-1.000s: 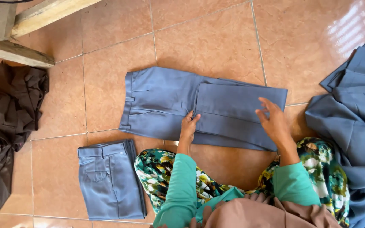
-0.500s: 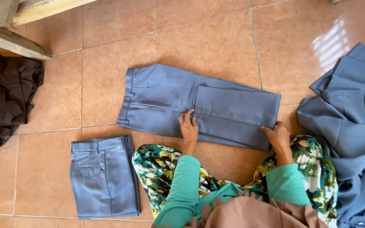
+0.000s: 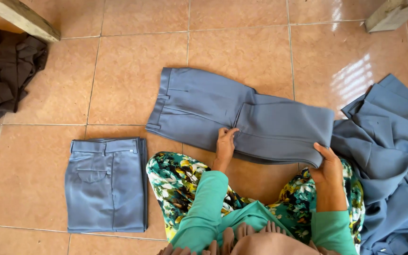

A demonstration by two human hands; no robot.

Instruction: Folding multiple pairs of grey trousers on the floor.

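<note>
A pair of grey-blue cloth trousers (image 3: pixel 242 120) lies flat on the glossy orange-tiled floor (image 3: pixel 119 61), its waistband pointing away from the person's right side and its legs already doubled back over the seat. The left hand (image 3: pixel 225 144) rests on the near edge of these trousers, at the end of the folded-over layer, fingers together and pressed flat rather than gripping. The right hand (image 3: pixel 327 163) is at the trousers' fold end, near corner, with thumb on top and fingers curled under the edge, pinching the doubled cloth.

To the waistband side of the trousers and nearer the person, a second pair of grey-blue trousers (image 3: pixel 106 184), folded into a neat rectangle, lies on the tiles. Beyond the fold end of the trousers sits a loose heap of grey-blue garments (image 3: pixel 388 156), touching or nearly touching that end. A crumpled dark brown garment (image 3: pixel 5 71) lies well apart, past the waistband side, below a wooden beam (image 3: pixel 22 19).

To fold well here, I judge the left palm should stay firm as an anchor while the right hand lifts both layers evenly, keeping the edges aligned so no crease skews.
</note>
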